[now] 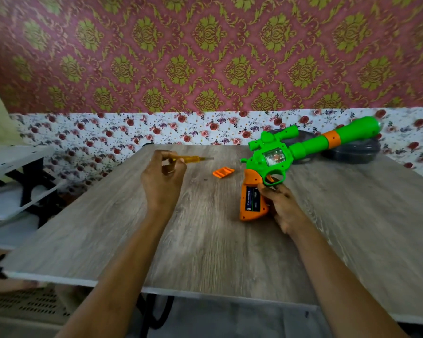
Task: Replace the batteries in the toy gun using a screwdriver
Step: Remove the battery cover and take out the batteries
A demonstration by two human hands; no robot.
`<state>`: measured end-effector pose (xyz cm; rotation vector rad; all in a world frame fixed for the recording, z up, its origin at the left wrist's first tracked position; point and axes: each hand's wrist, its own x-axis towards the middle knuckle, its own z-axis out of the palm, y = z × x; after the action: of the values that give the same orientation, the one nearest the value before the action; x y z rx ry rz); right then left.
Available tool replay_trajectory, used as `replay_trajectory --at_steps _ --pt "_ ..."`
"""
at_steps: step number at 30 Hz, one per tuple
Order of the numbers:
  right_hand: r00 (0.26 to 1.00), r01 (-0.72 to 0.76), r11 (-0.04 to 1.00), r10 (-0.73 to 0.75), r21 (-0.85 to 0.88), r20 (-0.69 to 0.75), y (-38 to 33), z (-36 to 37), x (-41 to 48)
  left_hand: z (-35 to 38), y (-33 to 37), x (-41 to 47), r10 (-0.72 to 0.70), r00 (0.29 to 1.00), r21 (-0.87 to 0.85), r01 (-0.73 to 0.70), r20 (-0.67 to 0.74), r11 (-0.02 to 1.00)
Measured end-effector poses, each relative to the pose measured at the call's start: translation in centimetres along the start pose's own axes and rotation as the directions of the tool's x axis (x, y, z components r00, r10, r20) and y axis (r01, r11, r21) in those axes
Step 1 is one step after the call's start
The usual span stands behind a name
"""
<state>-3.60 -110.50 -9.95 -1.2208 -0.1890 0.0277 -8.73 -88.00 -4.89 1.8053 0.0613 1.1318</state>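
Note:
A green and orange toy gun (300,148) lies on the wooden table (205,240), barrel pointing to the far right. Its orange handle (250,202) has the battery bay open, with a dark battery (252,199) showing inside. My right hand (279,203) grips the handle near the trigger guard. My left hand (163,178) holds a yellow-handled screwdriver (193,159) above the table, tip pointing right. The orange battery cover (223,172) lies loose on the table between the screwdriver and the gun. A tiny dark speck, perhaps the screw (205,179), sits near the cover.
A dark round object (357,152) lies behind the gun's barrel at the table's far right. A white shelf unit (15,167) stands to the left of the table. The table's front edge runs close to me.

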Motion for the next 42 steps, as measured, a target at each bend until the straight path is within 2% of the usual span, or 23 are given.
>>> replay_trajectory --at_steps 3,7,11,13,18,31,33,38,42 --pt "1.000 0.013 1.000 -0.013 0.000 0.027 -0.1 0.0 -0.2 0.0 2.1 -2.5 -0.008 0.998 -0.289 0.026 0.061 0.957" --pt "0.998 0.027 1.000 -0.027 0.000 0.061 0.1 -0.2 -0.5 1.5 3.8 -4.7 0.120 0.987 -0.364 -0.073 0.108 0.928" --pt "0.997 0.005 1.000 -0.008 0.030 0.081 0.2 -0.2 -0.4 3.4 3.6 -5.5 0.335 0.933 -0.231 -0.301 0.127 0.925" --pt "0.995 0.018 0.999 -0.022 0.045 0.096 0.4 -0.4 -0.1 4.1 3.0 -6.2 0.383 0.914 -0.192 -0.356 0.132 0.915" --pt "0.994 0.039 0.999 -0.039 -0.001 0.105 0.6 -0.6 0.2 4.5 1.8 -6.1 0.408 0.909 -0.230 -0.382 0.080 0.895" --pt "0.991 0.040 0.998 -0.035 -0.039 0.132 0.7 -0.4 0.1 4.5 1.8 -7.1 0.482 0.853 -0.161 -0.457 0.202 0.875" --pt "0.994 0.019 0.999 -0.015 -0.034 0.113 0.6 -0.3 0.2 4.4 2.1 -7.2 0.508 0.830 -0.154 -0.484 0.230 0.861" --pt "0.999 0.022 1.000 -0.021 -0.021 0.028 0.6 -0.1 0.4 4.4 3.0 -7.5 0.643 0.720 -0.076 -0.648 0.260 0.757" --pt "1.000 0.008 0.999 -0.008 -0.033 0.011 0.4 -0.2 0.2 4.5 2.4 -7.6 0.585 0.754 -0.104 -0.583 0.299 0.805"
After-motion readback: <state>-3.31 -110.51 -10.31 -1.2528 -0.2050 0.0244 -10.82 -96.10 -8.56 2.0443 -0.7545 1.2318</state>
